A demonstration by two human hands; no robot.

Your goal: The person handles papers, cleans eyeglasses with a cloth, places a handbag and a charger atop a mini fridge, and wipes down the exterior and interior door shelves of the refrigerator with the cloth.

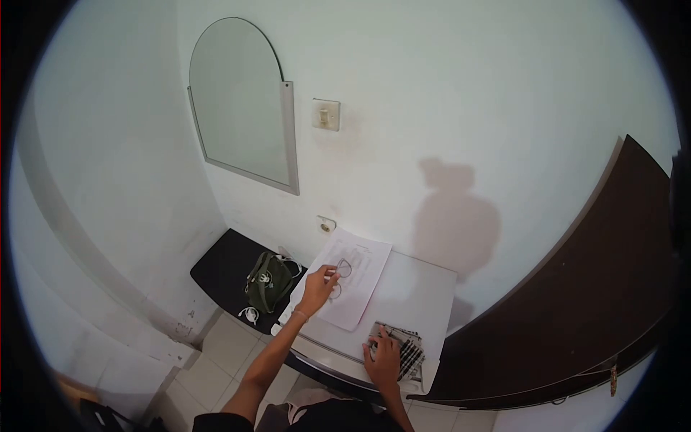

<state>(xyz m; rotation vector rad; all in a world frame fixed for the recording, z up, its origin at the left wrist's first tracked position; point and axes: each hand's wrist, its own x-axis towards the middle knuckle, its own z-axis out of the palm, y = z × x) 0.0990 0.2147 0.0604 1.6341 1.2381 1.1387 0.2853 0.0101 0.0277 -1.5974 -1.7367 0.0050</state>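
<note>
A pair of thin-framed eyeglasses (345, 268) is over a stack of printed white paper (358, 297) on a white surface. My left hand (318, 286) reaches in from the left, its fingers closed on the middle of the frame between the two lenses. Whether the glasses touch the paper I cannot tell. At the near right of the surface lies a folded black-and-white checked cloth (411, 358). My right hand (384, 357) rests on its left part, fingers apart, hiding some of it.
The white surface (417, 288) stands against the wall. To its left, a black table (223, 263) bears a green pouch (268, 288) and a coiled white cable (249, 315). A dark brown panel (576, 309) rises on the right. A mirror (241, 101) hangs above.
</note>
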